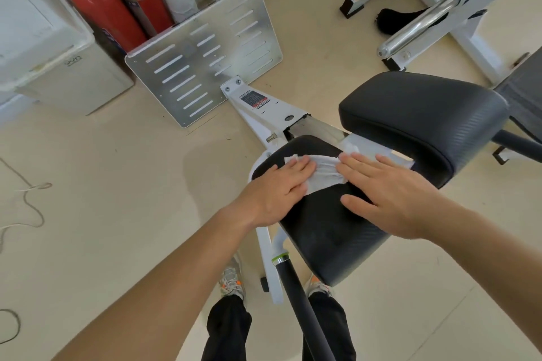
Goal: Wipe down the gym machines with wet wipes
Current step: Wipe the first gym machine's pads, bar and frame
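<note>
A white wet wipe (324,174) lies bunched on the black seat pad (331,231) of a white-framed gym machine. My left hand (278,190) lies flat with straight fingers on the wipe's left end. My right hand (384,187) lies flat on the wipe's right end, fingers spread and pointing left, thumb stretched across the pad. A second, larger black pad (422,114) stands just behind the seat. The machine's perforated metal footplate (205,58) is at the far end of its white beam (264,108).
Two red fire extinguishers (117,0) and a white bin (58,47) stand at the back left. Another white machine with a chrome bar (422,20) is at the back right. A black handle bar (302,302) runs down between my legs. A cord (32,205) lies on the beige floor at left.
</note>
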Available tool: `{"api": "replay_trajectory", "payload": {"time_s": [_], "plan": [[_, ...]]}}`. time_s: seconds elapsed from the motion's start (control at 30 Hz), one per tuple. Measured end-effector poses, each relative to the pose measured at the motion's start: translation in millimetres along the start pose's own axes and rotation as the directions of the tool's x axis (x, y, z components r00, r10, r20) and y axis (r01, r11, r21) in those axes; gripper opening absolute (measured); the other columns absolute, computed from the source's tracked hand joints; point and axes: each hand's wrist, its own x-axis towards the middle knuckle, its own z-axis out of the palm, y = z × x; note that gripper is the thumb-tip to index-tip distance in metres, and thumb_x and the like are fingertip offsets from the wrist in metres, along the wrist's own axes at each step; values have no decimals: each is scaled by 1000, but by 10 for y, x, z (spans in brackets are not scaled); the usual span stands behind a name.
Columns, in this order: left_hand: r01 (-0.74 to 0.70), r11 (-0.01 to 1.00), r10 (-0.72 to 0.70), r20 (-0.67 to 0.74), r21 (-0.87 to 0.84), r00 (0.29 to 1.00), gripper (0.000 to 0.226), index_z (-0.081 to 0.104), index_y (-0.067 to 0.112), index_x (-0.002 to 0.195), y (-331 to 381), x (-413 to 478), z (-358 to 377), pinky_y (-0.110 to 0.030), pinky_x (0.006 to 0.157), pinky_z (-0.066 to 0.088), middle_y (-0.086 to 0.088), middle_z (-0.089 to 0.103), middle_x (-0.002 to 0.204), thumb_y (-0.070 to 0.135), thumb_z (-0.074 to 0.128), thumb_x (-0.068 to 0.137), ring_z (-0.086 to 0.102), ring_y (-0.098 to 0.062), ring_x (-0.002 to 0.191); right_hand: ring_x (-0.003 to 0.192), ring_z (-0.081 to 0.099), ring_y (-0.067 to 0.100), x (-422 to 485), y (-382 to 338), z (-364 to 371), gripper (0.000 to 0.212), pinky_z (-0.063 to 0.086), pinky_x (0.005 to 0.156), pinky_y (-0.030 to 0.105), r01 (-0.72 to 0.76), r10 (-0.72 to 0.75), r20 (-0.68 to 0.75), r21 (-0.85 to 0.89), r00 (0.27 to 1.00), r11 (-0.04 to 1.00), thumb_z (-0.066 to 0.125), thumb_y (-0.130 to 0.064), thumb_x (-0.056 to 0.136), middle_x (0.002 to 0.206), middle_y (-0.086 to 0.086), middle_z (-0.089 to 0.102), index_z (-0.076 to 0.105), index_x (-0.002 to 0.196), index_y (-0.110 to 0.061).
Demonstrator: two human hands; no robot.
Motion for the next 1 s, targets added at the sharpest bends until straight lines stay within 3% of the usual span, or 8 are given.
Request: {"api": "replay_trajectory", "payload": {"time_s": [0.07,0.2,0.3,0.53,0.67,0.77,0.87,1.0], "plan": [[28,1000,-28,5,0,1000,52,8,33,160,-44,121,-51,-30,123,-2,18,0,166,36,23,111,-1,1,152,153,-6,5,86,19,0,81,-7,122,34,-3,3,-5,6,1000,1000,-5,-71,88,165,-14,-6,1,160,-33],[79,997,-78,-18,24,997,52,8,28,161,-60,344,-88,-35,126,2,14,0,167,34,22,111,0,-3,153,154,5,7,463,39,-57,70,-1,124,36,-9,7,-43,-59,999,998,13,-61,100,168,-7,9,12,161,-27],[37,999,-38,-50,-23,998,52,10,28,160,31,3,46,-28,123,0,15,3,167,31,25,111,0,-1,152,153,11,8,309,-52,-31,71,3,124,34,44,-51,-80,-83,996,996,15,-61,99,167,-5,16,20,160,-25],[-43,997,49,-104,59,993,51,6,33,158,415,-889,413,-19,121,-5,23,-2,162,40,17,109,-7,5,150,150,-5,2,-557,-415,301,84,-12,118,28,72,-78,-121,-49,990,996,5,-71,86,165,-14,5,12,160,-33],[-92,981,124,-184,174,975,50,7,32,155,386,-1061,586,-20,120,-4,19,2,163,44,13,107,-3,2,152,153,9,14,-794,-617,765,74,6,126,38,50,-59,-227,-46,972,998,22,-65,96,165,-7,19,25,159,-27],[-74,984,103,-182,163,978,57,10,28,159,342,-896,541,-24,122,-1,16,3,165,48,7,106,-2,1,152,155,2,18,-748,-597,994,73,7,124,44,4,-27,-302,-78,953,997,13,-62,100,167,-1,11,14,160,-20],[-66,980,98,-170,186,981,53,12,23,160,402,-638,432,-34,126,5,8,8,168,37,14,109,3,-5,154,155,-5,17,-585,-476,870,77,0,126,42,-156,148,-401,14,904,988,-5,-64,97,168,-1,2,5,160,-20],[-74,968,132,-237,240,962,52,17,22,160,473,-718,545,-33,125,8,8,14,167,36,17,109,8,-7,154,154,-14,16,-558,-549,1006,77,-2,126,40,-127,137,-437,54,889,990,8,-63,98,167,0,-9,-1,160,-19]]}}
